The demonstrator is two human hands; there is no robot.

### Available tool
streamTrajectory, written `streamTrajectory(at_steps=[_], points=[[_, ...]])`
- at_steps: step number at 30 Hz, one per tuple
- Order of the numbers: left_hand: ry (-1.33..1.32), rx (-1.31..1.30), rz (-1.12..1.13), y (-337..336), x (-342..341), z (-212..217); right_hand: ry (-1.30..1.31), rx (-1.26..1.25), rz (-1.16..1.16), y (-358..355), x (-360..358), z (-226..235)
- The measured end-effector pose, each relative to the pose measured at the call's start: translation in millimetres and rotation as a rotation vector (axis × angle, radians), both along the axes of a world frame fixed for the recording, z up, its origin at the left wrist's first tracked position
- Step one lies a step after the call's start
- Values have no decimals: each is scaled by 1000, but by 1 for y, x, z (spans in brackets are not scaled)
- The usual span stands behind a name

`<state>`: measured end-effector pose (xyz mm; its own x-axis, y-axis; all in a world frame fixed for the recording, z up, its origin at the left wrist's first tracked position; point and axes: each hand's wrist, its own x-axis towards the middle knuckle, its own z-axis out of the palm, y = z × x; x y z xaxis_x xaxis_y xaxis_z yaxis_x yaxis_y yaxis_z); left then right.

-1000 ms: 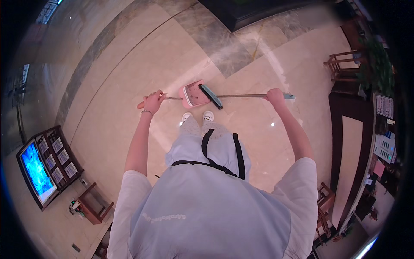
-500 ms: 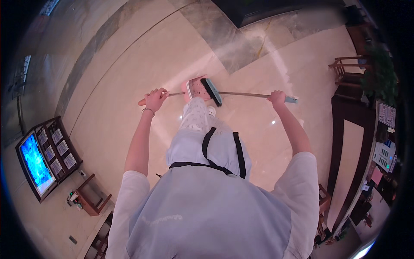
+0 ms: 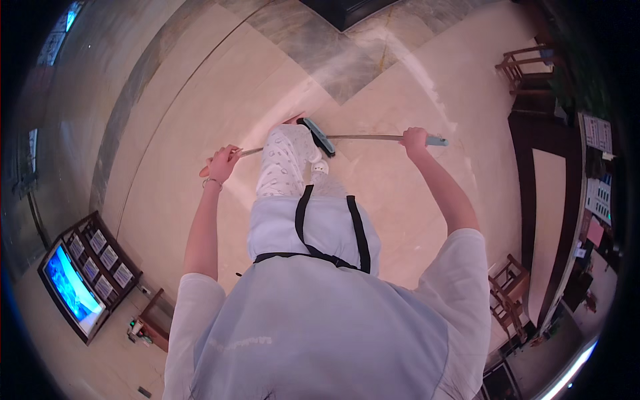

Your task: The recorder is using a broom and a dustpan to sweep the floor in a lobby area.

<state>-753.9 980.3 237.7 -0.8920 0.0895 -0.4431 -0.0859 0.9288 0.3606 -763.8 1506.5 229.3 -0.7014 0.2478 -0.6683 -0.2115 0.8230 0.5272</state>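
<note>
1. At the far left, low in the view, a display stand [image 3: 87, 283] with a lit blue screen [image 3: 70, 288] and rows of small cards sits on the floor [image 3: 167, 120]; a small wooden table [image 3: 157, 319] stands just right of it.
2. Your left hand [image 3: 223, 163] has its fingers wrapped around the left end of a long pole [image 3: 363, 138], wrist bracelet showing, arm stretched forward.
3. The pole runs nearly level across the view from your left hand to your right, held out in front of you above the floor.
4. Near the middle of the pole sits a teal brush head [image 3: 317, 136], angled across the shaft, with a pinkish part [image 3: 291, 120] peeking out on its left side. It lies just beyond your raised knee.
5. Your leg [image 3: 283, 163], in white patterned trousers, is lifted forward under the pole; a white shoe [image 3: 320, 168] shows just right of it.
6. A dark apron strap [image 3: 330, 230] crosses your light shirt below that.
7. Your right hand [image 3: 415, 140] is closed around the pole near its right end, where a teal grip [image 3: 437, 141] sticks out past your fingers.
8. The floor is polished pale stone with a grey marbled band [image 3: 347, 60] far ahead.
9. On the right stand a wooden chair [image 3: 520, 67] far off, a dark counter [image 3: 540, 200] along the wall, and another chair [image 3: 510, 293] nearer you.
</note>
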Motion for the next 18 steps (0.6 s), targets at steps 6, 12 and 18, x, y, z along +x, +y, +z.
streamTrajectory(at_steps=[6,12,18], points=[[-6,-5,3,-3,-1,5,79,-41,-21,11,24,-18],[-17,22,10,-2,-2,0,102,-106,15,21,31,-21],[-36,10,18,-2,1,4,88,-110,-13,18,21,-18]])
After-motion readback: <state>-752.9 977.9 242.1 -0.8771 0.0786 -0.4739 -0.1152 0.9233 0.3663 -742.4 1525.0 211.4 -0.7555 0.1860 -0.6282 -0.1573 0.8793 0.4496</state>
